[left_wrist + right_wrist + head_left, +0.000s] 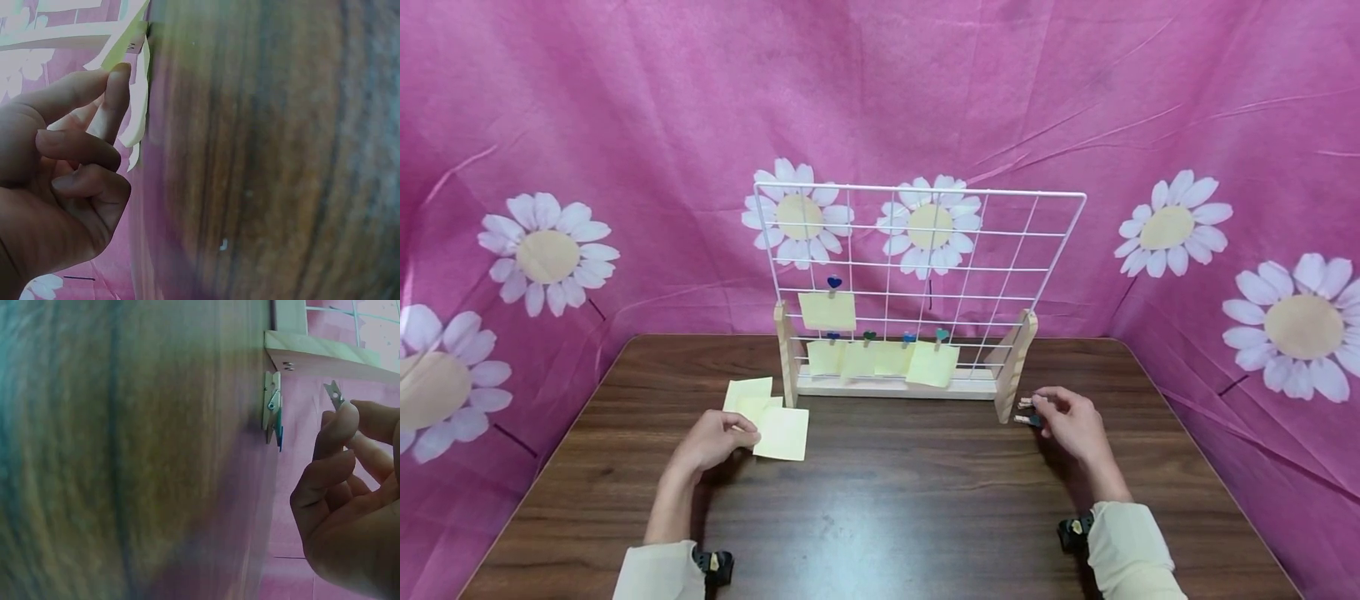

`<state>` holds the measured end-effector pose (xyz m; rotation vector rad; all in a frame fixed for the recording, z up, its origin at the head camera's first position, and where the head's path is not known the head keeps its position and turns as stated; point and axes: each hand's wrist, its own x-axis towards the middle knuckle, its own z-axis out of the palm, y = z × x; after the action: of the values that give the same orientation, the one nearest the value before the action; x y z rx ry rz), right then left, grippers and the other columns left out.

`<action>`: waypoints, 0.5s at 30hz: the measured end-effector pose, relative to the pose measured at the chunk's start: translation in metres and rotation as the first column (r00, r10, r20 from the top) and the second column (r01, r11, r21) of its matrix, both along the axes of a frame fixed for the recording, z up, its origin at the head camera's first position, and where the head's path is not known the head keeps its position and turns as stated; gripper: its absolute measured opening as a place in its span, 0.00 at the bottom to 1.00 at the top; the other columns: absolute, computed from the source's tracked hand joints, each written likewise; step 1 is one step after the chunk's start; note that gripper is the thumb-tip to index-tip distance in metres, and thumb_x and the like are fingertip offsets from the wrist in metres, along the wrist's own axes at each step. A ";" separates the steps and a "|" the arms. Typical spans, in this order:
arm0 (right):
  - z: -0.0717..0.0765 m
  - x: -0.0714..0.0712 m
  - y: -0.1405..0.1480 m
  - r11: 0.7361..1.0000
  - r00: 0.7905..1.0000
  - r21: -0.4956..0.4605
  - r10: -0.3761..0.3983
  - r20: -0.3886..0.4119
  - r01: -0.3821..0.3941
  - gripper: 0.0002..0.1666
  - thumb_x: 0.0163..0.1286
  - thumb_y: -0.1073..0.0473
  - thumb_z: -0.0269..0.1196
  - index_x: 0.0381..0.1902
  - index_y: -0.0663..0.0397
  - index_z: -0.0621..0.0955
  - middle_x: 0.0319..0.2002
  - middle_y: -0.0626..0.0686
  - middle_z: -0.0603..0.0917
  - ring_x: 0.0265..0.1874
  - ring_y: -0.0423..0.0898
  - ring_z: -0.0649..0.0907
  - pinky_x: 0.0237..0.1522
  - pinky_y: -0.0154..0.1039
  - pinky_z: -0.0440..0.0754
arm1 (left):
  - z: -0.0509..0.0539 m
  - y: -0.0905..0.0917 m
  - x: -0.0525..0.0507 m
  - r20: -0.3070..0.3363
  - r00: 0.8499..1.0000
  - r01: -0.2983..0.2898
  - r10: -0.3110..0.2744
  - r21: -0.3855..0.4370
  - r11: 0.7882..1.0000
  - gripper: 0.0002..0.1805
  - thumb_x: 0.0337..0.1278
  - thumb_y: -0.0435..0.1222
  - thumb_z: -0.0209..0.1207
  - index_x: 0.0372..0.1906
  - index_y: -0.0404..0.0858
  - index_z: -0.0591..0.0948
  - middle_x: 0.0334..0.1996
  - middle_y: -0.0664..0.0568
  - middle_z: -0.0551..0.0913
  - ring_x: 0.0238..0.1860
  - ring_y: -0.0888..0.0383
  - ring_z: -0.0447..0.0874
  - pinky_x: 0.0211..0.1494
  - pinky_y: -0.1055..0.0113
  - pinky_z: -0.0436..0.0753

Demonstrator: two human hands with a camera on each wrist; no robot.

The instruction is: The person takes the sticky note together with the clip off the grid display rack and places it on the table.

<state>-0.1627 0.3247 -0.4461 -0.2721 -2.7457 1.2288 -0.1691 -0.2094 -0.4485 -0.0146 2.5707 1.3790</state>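
Note:
My left hand [718, 442] pinches a yellow sticky note [782, 434] by its left edge, beside more loose notes [748, 393] on the table. In the left wrist view the thumb and forefinger of that hand [75, 156] meet on the note [122, 47]. On the other side, my right hand [1072, 425] pinches a small wooden clip [334, 394] between thumb and forefinger, above the table. Another clip [272, 409], with a green piece on it, lies on the table below, near the rack's right foot.
A white wire grid [925, 268] stands in a wooden base [895, 387] at the table's back. One note [828, 312] hangs higher on its left; several hang in a row below, under heart-topped clips. A pink flowered cloth [880, 83] surrounds the table [880, 500].

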 end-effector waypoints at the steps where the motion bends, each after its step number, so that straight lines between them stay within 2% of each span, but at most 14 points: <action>1: -0.001 0.000 0.001 1.000 1.000 0.012 0.005 0.012 -0.005 0.20 0.76 0.53 0.61 0.56 0.63 0.81 0.18 0.49 0.81 0.17 0.41 0.81 0.29 0.35 0.72 | 0.000 0.000 0.000 0.004 1.000 0.000 0.000 -0.002 1.000 0.07 0.59 0.33 0.67 0.35 0.31 0.87 0.26 0.51 0.79 0.27 0.56 0.69 0.30 0.64 0.70; 4: -0.003 -0.001 0.002 1.000 0.999 0.030 0.006 0.037 -0.008 0.23 0.75 0.54 0.61 0.59 0.65 0.80 0.19 0.49 0.82 0.18 0.42 0.81 0.27 0.36 0.72 | 0.000 0.000 -0.001 0.012 1.000 -0.005 0.005 -0.016 1.000 0.06 0.59 0.32 0.67 0.33 0.31 0.87 0.27 0.51 0.80 0.28 0.56 0.70 0.32 0.64 0.71; 11: -0.006 -0.003 0.005 0.999 0.993 0.039 -0.025 0.117 0.021 0.21 0.73 0.49 0.63 0.47 0.65 0.79 0.25 0.50 0.84 0.20 0.42 0.83 0.28 0.37 0.73 | -0.001 0.001 -0.001 0.016 1.000 -0.007 0.008 -0.089 0.996 0.05 0.55 0.33 0.67 0.28 0.33 0.86 0.27 0.50 0.81 0.30 0.55 0.72 0.33 0.63 0.72; 15: -0.008 -0.005 0.007 0.998 0.989 0.059 -0.013 0.149 0.004 0.22 0.73 0.47 0.63 0.45 0.64 0.81 0.26 0.48 0.82 0.22 0.43 0.82 0.29 0.39 0.75 | -0.002 0.002 -0.001 0.011 1.000 -0.006 0.007 -0.118 0.993 0.05 0.53 0.32 0.67 0.26 0.34 0.85 0.27 0.51 0.82 0.29 0.55 0.72 0.32 0.64 0.71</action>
<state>-0.1681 0.3321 -0.4539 -0.3841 -2.8975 1.1689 -0.1697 -0.2073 -0.4509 -0.0500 2.6411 1.2241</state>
